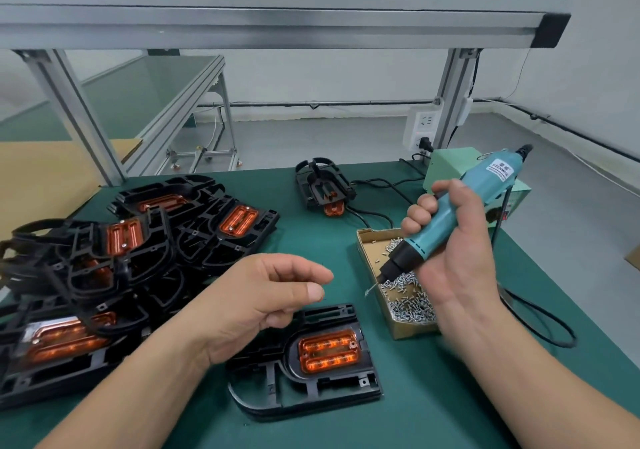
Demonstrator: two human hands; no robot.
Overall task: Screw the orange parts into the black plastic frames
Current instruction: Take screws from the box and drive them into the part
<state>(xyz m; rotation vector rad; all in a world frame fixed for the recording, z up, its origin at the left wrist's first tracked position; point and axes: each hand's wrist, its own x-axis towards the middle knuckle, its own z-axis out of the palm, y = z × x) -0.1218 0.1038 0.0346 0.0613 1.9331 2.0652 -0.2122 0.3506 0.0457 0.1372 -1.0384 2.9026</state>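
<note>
Nearest me on the desk (pixel 433 410) lies a black frame (pixel 304 391), flat, with an orange part (pixel 328 351) seated in its upper right. My left forearm crosses the frame's left edge and hides that corner. My left grip (pixel 273 296) hovers just above the frame's top edge, fingers loosely curled, thumb near the forefinger; I see nothing in it, though the gap between those two tips is too small to read.

Right of the frame stands a cardboard box (pixel 412 331) of screws (pixel 412 305). My right grip (pixel 450 258) is wrapped round a teal screwdriver (pixel 464 206), held tilted with its black nose down over the box. The bit itself is a blur, so I cannot tell whether it carries a screw. My right palm covers the box's far right side. A black cable (pixel 540 324) loops on the desk beyond my right wrist.

To the left is a pile (pixel 104 261) of black frames, stacked crooked and overlapping, orange showing in several; the picture's left edge cuts off the lowest ones.

Farther back, one more frame (pixel 322 182) lies apart near the desk's rear edge, an orange piece at its near end. Behind the screwdriver sits a pale green power unit (pixel 446 164), mostly hidden by the tool, and a socket strip (pixel 422 130) is fixed to the post above.
</note>
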